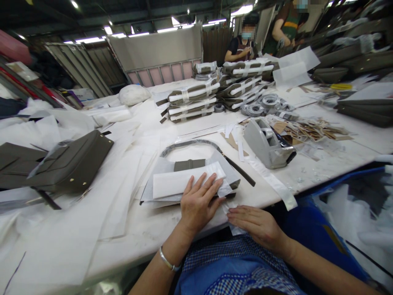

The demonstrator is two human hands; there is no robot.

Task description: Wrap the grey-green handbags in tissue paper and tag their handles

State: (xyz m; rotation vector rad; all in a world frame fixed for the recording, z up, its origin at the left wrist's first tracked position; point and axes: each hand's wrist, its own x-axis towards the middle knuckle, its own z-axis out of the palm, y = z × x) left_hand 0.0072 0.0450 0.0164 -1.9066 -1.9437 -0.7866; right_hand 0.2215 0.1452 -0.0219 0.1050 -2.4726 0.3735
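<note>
My left hand (199, 200) lies flat with its fingers apart on a folded white foam sheet (168, 184). Beneath the foam is a dark olive handbag (189, 164), partly covered by translucent paper (149, 188). The bag's strap (199, 142), wrapped in grey film in part, curves out behind it on the table. At the table's front edge, my right hand (258, 225) is closed, fingers straight and together, on a clear plastic strip (236, 230); its thumb is hidden. A grey tape dispenser (260, 141) stands to the right of the bag.
Stacks of wrapped bags (192, 100) stand further back, near tape rolls (270, 101) and cardboard scraps (307, 131). Another olive bag (73, 164) lies left on white sheets (107, 196). A blue bin (307, 223) with plastic is at right. Two people (242, 49) are across the table.
</note>
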